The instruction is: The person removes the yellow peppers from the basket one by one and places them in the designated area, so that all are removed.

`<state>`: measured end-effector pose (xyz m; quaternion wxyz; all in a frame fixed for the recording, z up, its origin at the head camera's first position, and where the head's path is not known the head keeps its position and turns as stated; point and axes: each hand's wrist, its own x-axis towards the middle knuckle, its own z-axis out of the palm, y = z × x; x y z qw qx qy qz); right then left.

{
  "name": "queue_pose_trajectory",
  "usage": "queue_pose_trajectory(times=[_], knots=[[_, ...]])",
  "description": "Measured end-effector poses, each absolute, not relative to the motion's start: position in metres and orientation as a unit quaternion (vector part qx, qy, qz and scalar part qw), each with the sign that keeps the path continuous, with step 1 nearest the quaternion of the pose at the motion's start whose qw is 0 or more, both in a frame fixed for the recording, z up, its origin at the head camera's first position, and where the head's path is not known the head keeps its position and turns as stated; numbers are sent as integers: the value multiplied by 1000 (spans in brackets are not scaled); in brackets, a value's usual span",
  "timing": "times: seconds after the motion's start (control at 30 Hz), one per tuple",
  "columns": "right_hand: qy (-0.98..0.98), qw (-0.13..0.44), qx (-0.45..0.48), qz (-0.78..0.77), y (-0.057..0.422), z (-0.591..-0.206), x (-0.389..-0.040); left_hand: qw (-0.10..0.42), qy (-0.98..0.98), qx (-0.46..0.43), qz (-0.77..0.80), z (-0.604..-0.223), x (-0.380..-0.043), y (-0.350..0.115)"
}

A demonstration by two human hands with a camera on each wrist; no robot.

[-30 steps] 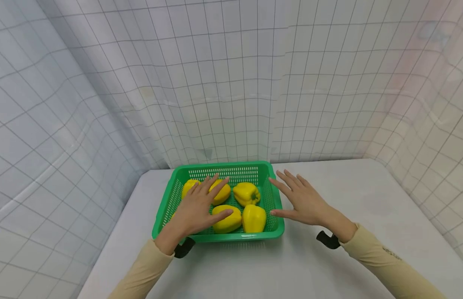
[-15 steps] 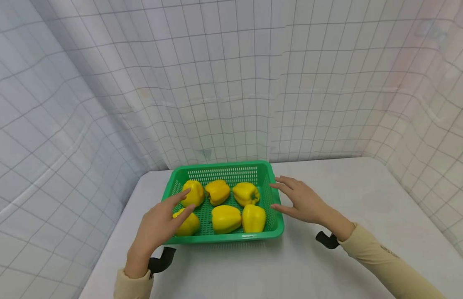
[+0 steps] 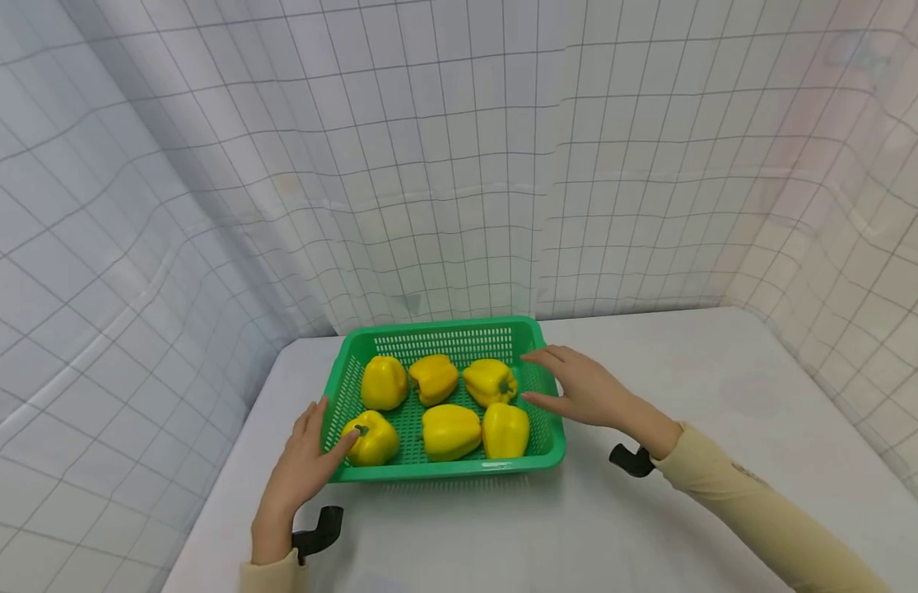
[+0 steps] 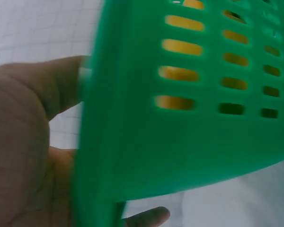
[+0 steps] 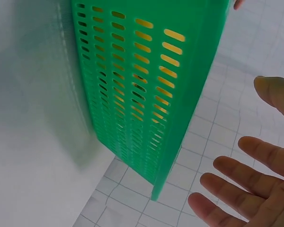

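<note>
A green slotted plastic basket (image 3: 444,471) stands on the white table with several yellow bell peppers (image 3: 449,432) lying in it. At its front left corner my left hand (image 3: 299,465) straddles the rim, thumb inside above a pepper (image 3: 373,439), fingers outside. The left wrist view shows the basket wall (image 4: 146,151) close to this hand; firm contact cannot be made out. My right hand (image 3: 592,391) hovers at the right rim, thumb and index finger reaching over it. Seen from the right wrist, its fingers (image 5: 227,184) are extended and apart from the basket's wall (image 5: 132,75).
White grid-patterned curtains (image 3: 459,165) enclose the table (image 3: 673,354) at the back and both sides. The basket sits near the back edge. A black wrist mount (image 3: 319,531) is on the left wrist, and another mount (image 3: 631,459) on the right.
My left hand has moved from above the peppers leftward and down to the basket's left rim. The right hand has shifted slightly left, over the right rim. The peppers lie as before.
</note>
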<state>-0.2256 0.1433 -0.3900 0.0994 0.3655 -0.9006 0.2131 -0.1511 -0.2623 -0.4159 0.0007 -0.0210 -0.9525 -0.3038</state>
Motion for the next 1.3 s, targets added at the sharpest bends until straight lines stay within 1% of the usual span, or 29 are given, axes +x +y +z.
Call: queue_pose_trajectory(times=[0.2, 0.5, 0.87, 1.03, 1.3], knots=[[-907, 47, 363, 209, 129, -382, -237, -6, -929, 15, -369, -431, -158, -266], [-900, 14, 390, 194, 102, -373, -255, 0, -904, 77, -421, -439, -161, -270], [-906, -34, 391, 157, 65, -371, -278, -19, -876, 88, -475, -441, -168, -270], [-908, -45, 395, 131, 45, -376, -290, -19, -872, 93, -479, -443, -171, -270], [-907, -84, 395, 123, 14, -391, -310, -17, -871, 97, -482, -444, -171, -270]])
